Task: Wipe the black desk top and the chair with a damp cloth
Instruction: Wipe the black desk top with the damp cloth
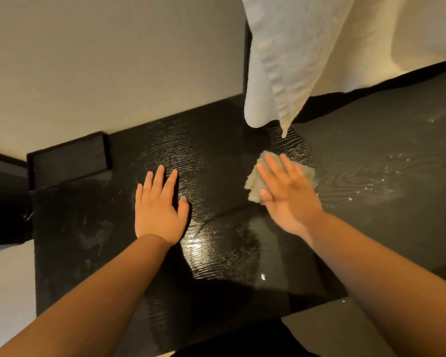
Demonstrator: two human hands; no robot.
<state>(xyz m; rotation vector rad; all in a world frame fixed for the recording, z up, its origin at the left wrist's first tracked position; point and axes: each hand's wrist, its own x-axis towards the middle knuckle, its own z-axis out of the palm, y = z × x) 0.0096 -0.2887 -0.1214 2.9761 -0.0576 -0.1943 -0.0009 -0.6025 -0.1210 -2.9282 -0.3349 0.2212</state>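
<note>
The black wood-grain desk top (216, 155) is lying flat and is filling the middle of the view. Its surface is showing a wet, glossy sheen from the centre toward 6 o'clock and dull smudges toward 9 o'clock. A small white fleck is sitting near its 5 o'clock edge. The crumpled grey-green cloth (254, 182) is lying bunched on the desk top, at 3 o'clock from the view's centre. The right hand (286, 199) is pressing on it with straight fingers, covering its 3 o'clock part; the cloth's 9 o'clock edge is protruding.
</note>
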